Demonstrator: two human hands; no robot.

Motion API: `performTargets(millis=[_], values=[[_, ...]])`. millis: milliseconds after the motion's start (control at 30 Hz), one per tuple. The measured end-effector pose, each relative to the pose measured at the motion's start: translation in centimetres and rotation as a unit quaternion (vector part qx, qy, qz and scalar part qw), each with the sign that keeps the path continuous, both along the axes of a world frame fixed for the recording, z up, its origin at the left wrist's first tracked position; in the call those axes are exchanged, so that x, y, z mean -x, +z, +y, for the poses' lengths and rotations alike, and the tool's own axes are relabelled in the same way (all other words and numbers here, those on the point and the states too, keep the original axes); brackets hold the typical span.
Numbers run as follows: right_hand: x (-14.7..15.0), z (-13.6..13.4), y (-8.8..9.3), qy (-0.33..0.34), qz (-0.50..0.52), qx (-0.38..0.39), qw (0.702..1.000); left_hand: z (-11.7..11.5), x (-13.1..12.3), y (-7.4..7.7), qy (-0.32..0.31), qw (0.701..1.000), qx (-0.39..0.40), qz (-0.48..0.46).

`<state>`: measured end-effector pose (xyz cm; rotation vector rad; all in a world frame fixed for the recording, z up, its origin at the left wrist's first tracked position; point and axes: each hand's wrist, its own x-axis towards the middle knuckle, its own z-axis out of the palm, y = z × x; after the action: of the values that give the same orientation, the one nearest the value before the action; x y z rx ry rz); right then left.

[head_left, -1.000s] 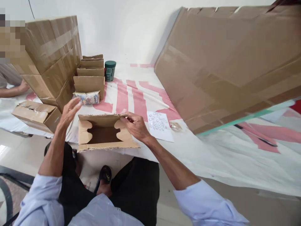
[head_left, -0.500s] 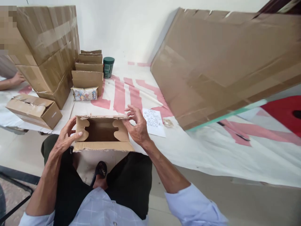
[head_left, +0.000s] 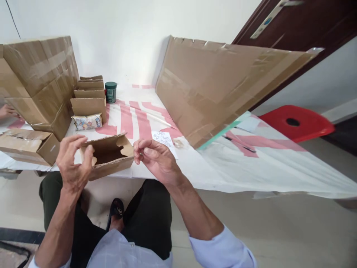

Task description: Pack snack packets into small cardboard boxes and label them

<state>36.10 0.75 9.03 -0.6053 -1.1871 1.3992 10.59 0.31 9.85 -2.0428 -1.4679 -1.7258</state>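
An open-topped cardboard box (head_left: 114,163) rests at the table's front edge, turned at an angle, its scalloped end flaps showing and its inside dark. At its left end is my left hand (head_left: 73,162), fingers raised and spread from the thumb; the thumb covers part of that end, and I cannot tell whether it touches. Just off the box's right end, my right hand (head_left: 158,160) has its fingers curled in to the thumb in a pinch. Whatever may be between these fingertips is too small to make out. A printed sheet of paper (head_left: 164,139) lies behind the right hand.
Left stand stacked cartons (head_left: 52,70) and a closed box (head_left: 30,147). Behind are several upright box flaps (head_left: 87,106), a patterned packet (head_left: 87,122) and a green-lidded tub (head_left: 111,93). A big cardboard panel (head_left: 212,85) leans rightward, near a red stool (head_left: 306,124). Another person's hand (head_left: 8,111) shows far left.
Both hands have come off their hold on the box's ends, and the right fingers have curled together. The box has turned slightly, its right end farther back. The view has swung right.
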Motion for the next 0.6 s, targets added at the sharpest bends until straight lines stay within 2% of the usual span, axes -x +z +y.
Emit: performTargets(millis=[100, 233, 367, 600], values=[[0.6, -0.8, 0.0, 0.026, -0.001, -0.009, 1.0, -1.0, -2.6, 1.1, -0.117, 0.993, 0.022, 0.023], [1.0, -1.4, -0.7, 0.054, 0.004, -0.024, 0.998, -1.4, -4.7, 1.0, -0.227, 0.971, 0.069, 0.028], [0.9, -1.5, -1.5, 0.054, 0.006, -0.023, 0.998, -1.6, -5.7, 0.6, -0.269, 0.959, 0.082, 0.021], [1.0, -1.9, -1.9, 0.057, 0.013, -0.019, 0.998, -2.2, -6.6, 0.9, -0.296, 0.951, 0.081, 0.033]])
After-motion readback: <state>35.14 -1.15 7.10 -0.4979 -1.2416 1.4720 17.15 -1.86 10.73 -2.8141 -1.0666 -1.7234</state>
